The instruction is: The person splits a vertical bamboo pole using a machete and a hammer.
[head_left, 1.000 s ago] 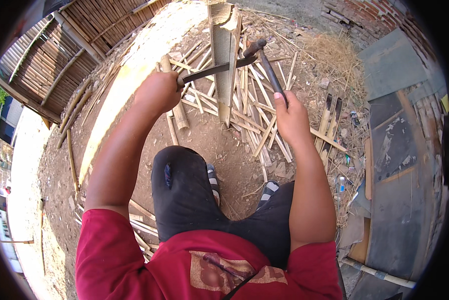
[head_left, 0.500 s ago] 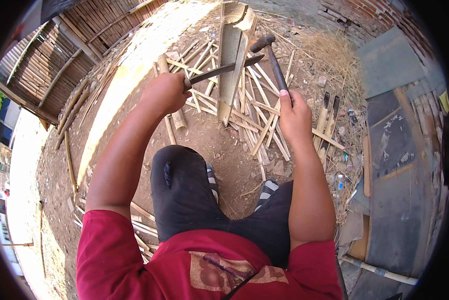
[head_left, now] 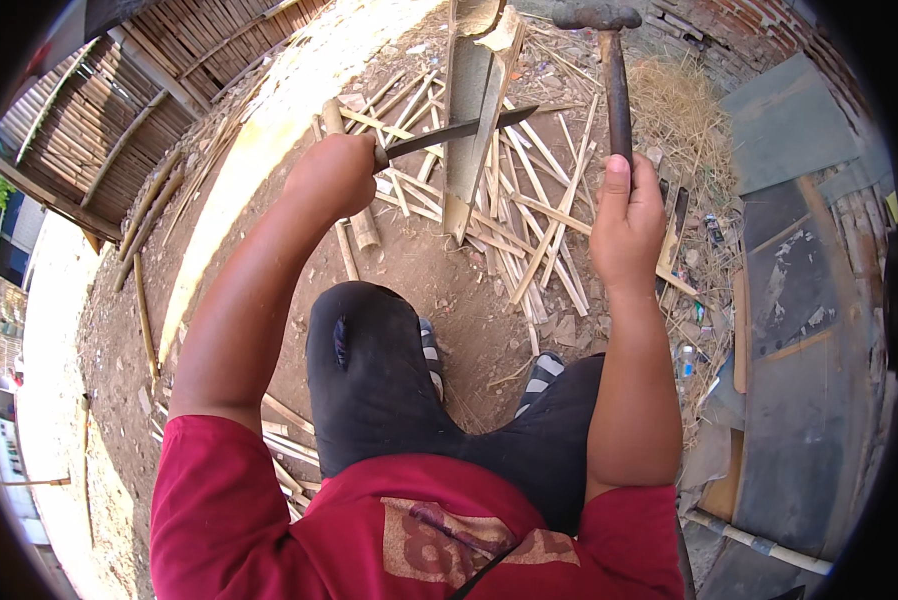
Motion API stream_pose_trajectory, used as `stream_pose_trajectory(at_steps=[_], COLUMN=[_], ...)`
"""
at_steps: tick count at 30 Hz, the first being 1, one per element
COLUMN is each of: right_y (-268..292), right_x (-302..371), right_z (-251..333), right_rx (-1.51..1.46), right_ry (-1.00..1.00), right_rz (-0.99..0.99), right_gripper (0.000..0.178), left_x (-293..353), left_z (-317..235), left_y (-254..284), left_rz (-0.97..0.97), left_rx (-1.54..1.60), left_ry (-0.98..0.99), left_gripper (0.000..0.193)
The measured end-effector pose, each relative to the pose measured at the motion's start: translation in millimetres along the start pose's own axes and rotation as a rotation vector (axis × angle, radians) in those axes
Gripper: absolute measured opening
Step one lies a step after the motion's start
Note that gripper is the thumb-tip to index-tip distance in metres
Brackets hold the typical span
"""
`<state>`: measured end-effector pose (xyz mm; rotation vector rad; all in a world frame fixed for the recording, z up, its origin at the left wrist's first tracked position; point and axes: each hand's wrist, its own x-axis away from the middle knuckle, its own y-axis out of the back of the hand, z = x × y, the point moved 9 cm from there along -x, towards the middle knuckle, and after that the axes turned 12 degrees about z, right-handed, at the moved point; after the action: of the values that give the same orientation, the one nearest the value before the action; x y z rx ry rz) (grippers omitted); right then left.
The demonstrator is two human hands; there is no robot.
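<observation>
My left hand point(head_left: 331, 176) is closed round the handle of a long-bladed knife point(head_left: 439, 138), whose dark blade points right across a split bamboo piece point(head_left: 462, 175). That bamboo stands upright in front of me, with a split running down it near its top. In my right hand point(head_left: 629, 222) is a hammer point(head_left: 617, 95), gripped by its dark handle with the thumb along it. The hammer's head point(head_left: 595, 16) is raised near the top of the view, apart from the knife. Whether the blade sits inside the bamboo or only against it, I cannot tell.
Several split bamboo strips point(head_left: 544, 250) lie scattered on the dirt around the upright piece. A round bamboo length point(head_left: 364, 232) lies by my left hand. Dry straw point(head_left: 681, 110) and grey sheets point(head_left: 794, 270) are at the right; a bamboo fence point(head_left: 89, 130) stands far left.
My right hand has lifted the hammer up and to the right, away from the blade. The knife and left hand have stayed nearly in place.
</observation>
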<state>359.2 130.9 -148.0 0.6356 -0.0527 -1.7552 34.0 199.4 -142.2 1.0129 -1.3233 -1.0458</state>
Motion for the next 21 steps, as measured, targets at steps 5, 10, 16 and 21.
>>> stream_pose_trajectory(at_steps=[5,10,16,21], right_y=[-34.6,-19.1,-33.5,-39.5], right_x=[-2.7,-2.0,-2.2,-4.1], right_z=[-51.9,-31.4,-36.7,-54.3], right_rx=[0.236,0.142,0.224,0.273], right_ry=[-0.153,-0.116,-0.178,-0.180], right_rz=[0.151,0.090,0.209,0.264], right_gripper=[0.037,0.037,0.035,0.041], left_x=[-1.6,0.2,1.4,-0.7], left_z=[-6.8,-4.3,-9.5,-18.3], left_y=[0.3,-6.8,-10.9,-11.4], left_rz=[0.053,0.045,0.000,0.002], left_rx=[-0.031,-0.042,0.024,-0.029], left_ry=[0.005,0.024,0.042,-0.055], left_gripper=[0.025,0.024,0.024,0.024])
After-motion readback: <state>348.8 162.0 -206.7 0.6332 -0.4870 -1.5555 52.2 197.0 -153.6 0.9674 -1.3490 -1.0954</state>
